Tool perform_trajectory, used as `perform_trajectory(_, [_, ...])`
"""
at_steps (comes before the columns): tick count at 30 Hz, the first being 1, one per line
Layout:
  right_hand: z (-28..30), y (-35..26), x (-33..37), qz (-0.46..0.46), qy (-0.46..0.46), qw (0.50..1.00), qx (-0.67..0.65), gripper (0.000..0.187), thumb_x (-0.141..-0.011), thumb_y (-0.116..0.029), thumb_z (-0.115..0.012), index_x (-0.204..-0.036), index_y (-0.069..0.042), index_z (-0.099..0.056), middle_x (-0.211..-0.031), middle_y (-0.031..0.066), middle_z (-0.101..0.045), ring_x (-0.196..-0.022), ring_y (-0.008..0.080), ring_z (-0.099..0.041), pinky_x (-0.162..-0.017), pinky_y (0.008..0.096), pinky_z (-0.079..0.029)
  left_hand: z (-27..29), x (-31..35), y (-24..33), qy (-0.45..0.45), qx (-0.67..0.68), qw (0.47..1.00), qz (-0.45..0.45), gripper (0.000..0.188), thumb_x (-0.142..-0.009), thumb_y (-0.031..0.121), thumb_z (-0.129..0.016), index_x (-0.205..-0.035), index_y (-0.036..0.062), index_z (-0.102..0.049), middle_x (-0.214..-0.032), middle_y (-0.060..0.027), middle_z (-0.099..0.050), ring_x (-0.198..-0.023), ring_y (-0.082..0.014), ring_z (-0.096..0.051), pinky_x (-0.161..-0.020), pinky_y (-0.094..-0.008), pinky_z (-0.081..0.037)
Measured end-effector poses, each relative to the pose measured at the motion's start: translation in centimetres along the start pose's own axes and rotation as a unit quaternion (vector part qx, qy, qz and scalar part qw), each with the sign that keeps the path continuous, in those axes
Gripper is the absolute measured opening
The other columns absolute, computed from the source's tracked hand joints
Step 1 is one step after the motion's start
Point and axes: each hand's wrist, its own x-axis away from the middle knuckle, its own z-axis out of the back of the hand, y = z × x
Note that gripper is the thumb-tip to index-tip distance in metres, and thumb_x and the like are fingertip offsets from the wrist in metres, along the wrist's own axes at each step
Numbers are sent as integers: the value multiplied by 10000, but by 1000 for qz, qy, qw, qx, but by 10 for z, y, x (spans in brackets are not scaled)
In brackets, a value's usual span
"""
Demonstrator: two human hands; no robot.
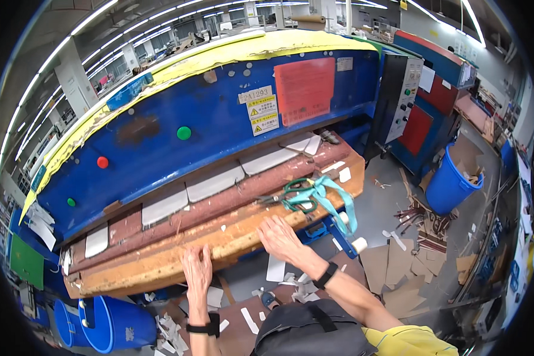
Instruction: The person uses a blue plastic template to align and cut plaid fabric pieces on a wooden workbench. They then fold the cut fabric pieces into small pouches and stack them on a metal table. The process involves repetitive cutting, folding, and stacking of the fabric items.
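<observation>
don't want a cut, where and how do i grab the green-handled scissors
Likely best by the green handle loops, right hand coming from the near right: the blades point left, away from that approach, though a teal strip crosses the loops.

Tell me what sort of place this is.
Likely a factory workshop: there's a big blue machine with coloured buttons, blue bins and offcuts scattered on the floor.

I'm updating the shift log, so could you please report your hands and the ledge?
Left hand, right hand: at wooden ledge, nothing visibly held. White pieces lie beyond. Green-handled scissors, teal strip near right hand.
</observation>
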Motion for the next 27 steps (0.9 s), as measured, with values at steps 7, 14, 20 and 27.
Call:
perform_trajectory(7, [47, -5, 49, 29, -167, 981, -99, 230, -940, -209, -557, -979, 3, -637, -892, 187, -597, -904, 339, -568, -823, 428, -456, 32, 24, -2, -205, 44, 977, 38, 309, -881, 261, -691, -1031, -9, -706, -763, -174, -694, -656, -298, -663, -653, -379, -516])
perform_trajectory(14, [100, 65, -31, -26, -165, 962, -217, 193, -929, -171, -589, -895, 0, -671, -789, 194, -659, -718, 338, -665, -654, 419, -521, 30, -85, 29, -316, 109, 940, -64, 733, -854, 332, -734, -1399, -51, -429, -1050, -209, -704, -957, -344, -699, -852, -409, -564])
perform_trajectory(20, [69, 96, -129, -66, -182, 968, -160, 256, -932, -184, -592, -907, 58, -671, -779, 232, -666, -742, 384, -654, -680, 424, -500, -80, -171, 46, -322, 50, 934, -150, 1153, -743, 422, -816, -1507, -64, -102, -1341, -340, -487, -1316, -425, -441, -1075, -542, -352])
perform_trajectory(27, [-30, 113, -145, 0, -195, 977, -81, 317, -914, -230, -609, -942, 86, -621, -877, 264, -662, -856, 402, -636, -692, 457, -506, -143, -172, 53, -325, 69, 932, -141, 1413, -565, 433, -918, -1515, -66, 0, -1532, -319, -237, -1453, -439, -192, -1133, -673, -146])
